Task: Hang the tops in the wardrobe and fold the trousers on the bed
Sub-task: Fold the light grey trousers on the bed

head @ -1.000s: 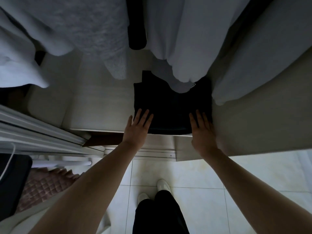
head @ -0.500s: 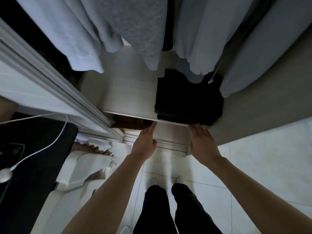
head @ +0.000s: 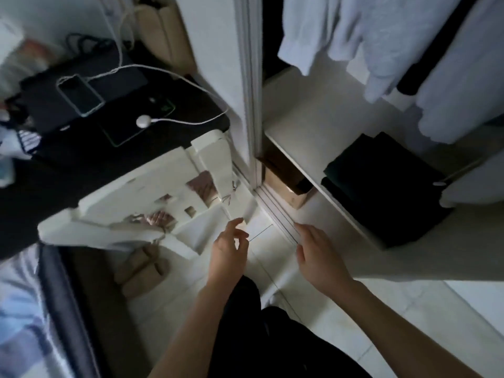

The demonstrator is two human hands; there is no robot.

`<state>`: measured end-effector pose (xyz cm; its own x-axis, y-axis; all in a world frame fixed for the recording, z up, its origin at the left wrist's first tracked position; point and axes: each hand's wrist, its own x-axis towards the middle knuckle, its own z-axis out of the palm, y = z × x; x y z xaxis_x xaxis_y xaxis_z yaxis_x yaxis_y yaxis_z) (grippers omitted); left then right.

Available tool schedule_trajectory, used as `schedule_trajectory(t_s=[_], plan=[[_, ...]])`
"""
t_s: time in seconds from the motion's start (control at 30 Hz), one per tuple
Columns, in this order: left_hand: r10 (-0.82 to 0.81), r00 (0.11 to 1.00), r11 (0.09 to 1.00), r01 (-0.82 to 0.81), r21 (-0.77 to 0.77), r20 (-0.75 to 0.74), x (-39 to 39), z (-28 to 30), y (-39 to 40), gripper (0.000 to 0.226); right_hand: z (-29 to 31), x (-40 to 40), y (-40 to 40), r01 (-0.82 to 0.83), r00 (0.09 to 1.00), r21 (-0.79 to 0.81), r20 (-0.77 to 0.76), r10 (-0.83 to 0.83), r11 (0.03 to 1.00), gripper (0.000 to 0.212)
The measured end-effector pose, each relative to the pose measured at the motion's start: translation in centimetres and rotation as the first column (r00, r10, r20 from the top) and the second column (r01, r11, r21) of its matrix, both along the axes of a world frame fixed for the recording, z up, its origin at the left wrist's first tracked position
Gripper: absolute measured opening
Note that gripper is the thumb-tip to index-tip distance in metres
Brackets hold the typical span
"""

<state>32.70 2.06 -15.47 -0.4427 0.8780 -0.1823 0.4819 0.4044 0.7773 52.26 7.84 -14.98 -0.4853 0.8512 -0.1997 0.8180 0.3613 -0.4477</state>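
Black folded trousers (head: 387,186) lie stacked on the pale shelf (head: 297,132) inside the wardrobe (head: 246,85), close to the shelf's front edge. We take that shelf as our landmark. Above it hang several light-coloured tops (head: 368,39), their hems ending over the shelf's back part and one hem reaching just over the trousers' far corner. Under the shelf's left end we can make out a brown cardboard box (head: 286,181) on the wardrobe floor.

Our left hand (head: 227,255) is in front of the shelf and below it, over the white floor tiles (head: 409,309), fingers loosely curled and holding nothing. Our right hand (head: 319,255) is beside it, nearer the shelf's front edge, fingers relaxed and a little spread, also holding nothing. Neither hand touches the trousers or the shelf.

Left of the shelf, past the wardrobe's white door frame, stands a dark desk (head: 114,148) with a phone (head: 80,95) on a white cable (head: 174,75). Nearer to us than the desk we see broken white foam pieces (head: 152,197) and a pair of tan slippers (head: 140,268) on the floor. At the far left of the shelf, in the lower corner of the view, is the edge of the bed (head: 19,309) with pale patterned bedding.
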Motion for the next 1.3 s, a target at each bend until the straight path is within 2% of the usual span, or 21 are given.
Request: schedule_trajectory(t_s=[0.07,0.13,0.27,0.37,0.6,0.63,0.73,0.77,0.93,1.1,1.3], plan=[[0.180,0.984,0.984,-0.179,-0.009,0.019,0.0,0.6,-4.1,0.037,0.6,-1.2,-1.4,-0.139,0.990,0.000,-0.003,0.139,0.990,0.047],[0.265,0.964,0.964,-0.264,-0.019,0.033,0.1,1.0,-6.9,0.035,1.0,-2.0,-2.8,-0.211,0.977,-0.015,-0.008,0.211,0.977,0.047],[0.508,0.861,0.861,-0.507,-0.034,0.026,-0.3,2.0,-13.6,0.033,1.6,-5.3,-6.1,-0.465,0.885,-0.050,0.005,0.466,0.884,0.049],[0.676,0.736,0.737,-0.676,-0.021,0.038,-0.2,2.4,-19.4,0.031,2.1,-8.2,-9.4,-0.627,0.777,-0.087,0.010,0.630,0.775,0.049],[0.882,0.468,0.470,-0.882,-0.032,0.051,1.9,1.6,-31.9,0.027,2.6,-13.9,-17.3,-0.837,0.543,-0.091,-0.005,0.840,0.540,0.042],[0.919,0.390,0.392,-0.919,-0.039,0.059,2.6,1.5,-35.1,0.025,2.6,-15.1,-19.9,-0.870,0.488,-0.090,-0.013,0.873,0.485,0.041],[0.970,0.236,0.239,-0.969,-0.055,0.057,4.1,1.1,-40.9,0.020,2.7,-16.8,-24.8,-0.909,0.411,-0.091,-0.016,0.912,0.408,0.042],[0.985,0.161,0.164,-0.984,-0.063,0.057,5.1,1.1,-44.2,0.018,2.5,-17.4,-27.9,-0.931,0.359,-0.083,-0.020,0.933,0.357,0.041],[0.995,-0.064,-0.058,-0.996,-0.072,0.074,8.2,0.8,-56.0,0.012,2.7,-18.5,-39.7,-0.969,0.240,-0.076,-0.042,0.970,0.237,0.040],[0.981,-0.194,-0.191,-0.975,-0.115,0.018,11.0,0.5,-67.7,0.010,2.4,-19.1,-52.3,-0.988,0.109,-0.117,-0.076,0.991,0.100,0.039],[0.937,-0.348,-0.342,-0.918,-0.201,-0.005,13.0,-1.4,-79.1,0.007,1.6,-20.5,-66.0,-0.982,-0.120,-0.141,-0.068,0.990,-0.129,0.039]])
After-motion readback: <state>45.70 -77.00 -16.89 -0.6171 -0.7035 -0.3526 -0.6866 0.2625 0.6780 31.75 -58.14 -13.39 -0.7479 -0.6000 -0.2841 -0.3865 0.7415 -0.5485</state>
